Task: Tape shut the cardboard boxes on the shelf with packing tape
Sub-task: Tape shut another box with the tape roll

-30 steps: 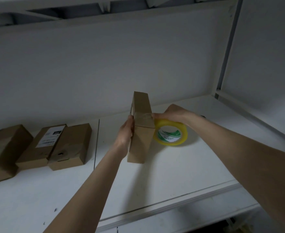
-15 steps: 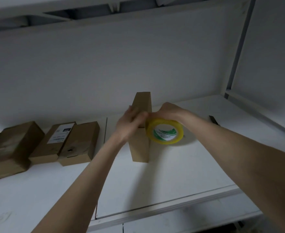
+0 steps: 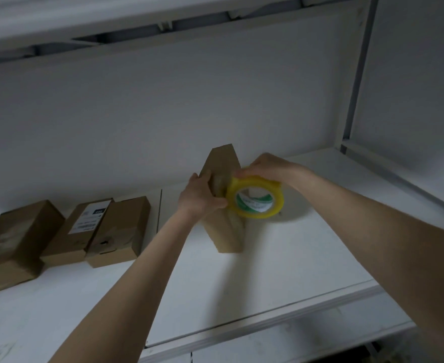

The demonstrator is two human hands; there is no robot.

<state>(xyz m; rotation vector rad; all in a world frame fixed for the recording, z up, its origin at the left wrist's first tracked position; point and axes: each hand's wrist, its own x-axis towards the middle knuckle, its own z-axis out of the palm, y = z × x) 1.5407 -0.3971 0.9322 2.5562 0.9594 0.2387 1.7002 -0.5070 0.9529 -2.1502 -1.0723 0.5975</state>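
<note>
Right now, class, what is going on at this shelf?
A person is taping a cardboard box stood on end on the white shelf. The left hand grips the box near its middle, while the right hand holds the yellow tape roll against the box's right side. To the left lie other boxes.

White shelf (image 3: 294, 258), dull finish, two boards meeting at a thin seam (image 3: 159, 210) left of centre. Plain white back wall (image 3: 163, 113) behind. Grey metal upright (image 3: 357, 74) at the right rear corner, white side panel (image 3: 419, 74) beyond it. Upper shelf underside (image 3: 84, 22) overhead. Light dim, cool.
</note>
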